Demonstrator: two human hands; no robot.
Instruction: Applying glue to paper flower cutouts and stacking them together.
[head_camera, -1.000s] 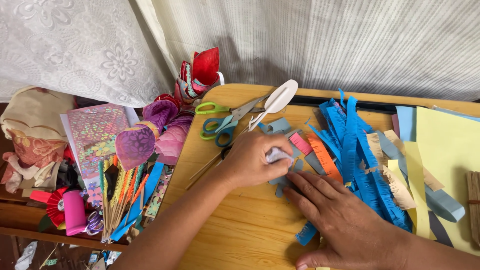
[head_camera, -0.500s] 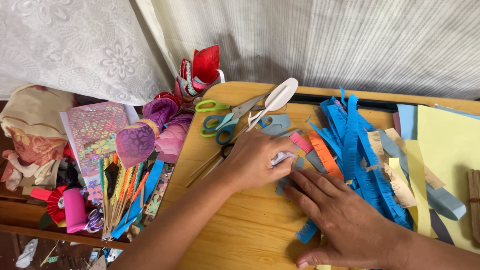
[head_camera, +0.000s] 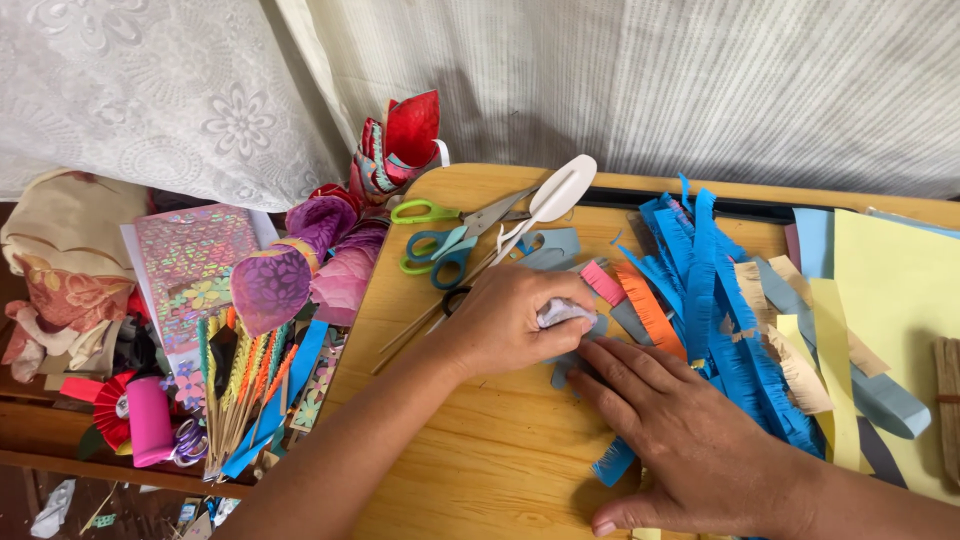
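Observation:
My left hand (head_camera: 508, 322) is curled around a small pale grey roll of paper (head_camera: 560, 312) on the wooden table (head_camera: 470, 450). My right hand (head_camera: 690, 440) lies flat beside it, fingers spread and pressing a grey-blue fringed paper strip (head_camera: 566, 372) onto the wood. The two hands nearly touch at the fingertips. To the right lies a heap of blue fringed strips (head_camera: 710, 300), with an orange strip (head_camera: 648, 310) and a pink strip (head_camera: 603, 283) among them.
Green-handled scissors (head_camera: 450, 212), blue-handled scissors (head_camera: 445, 255) and a white spoon-shaped tool (head_camera: 555, 195) lie at the table's back. Yellow paper sheets (head_camera: 890, 290) cover the right side. A cluttered stand of paper flowers (head_camera: 300, 270), patterned sheets and a pink roll (head_camera: 148, 420) is at the left.
My left hand has closed tighter over the pale roll and shifted slightly right. My right hand stays flat on the strip.

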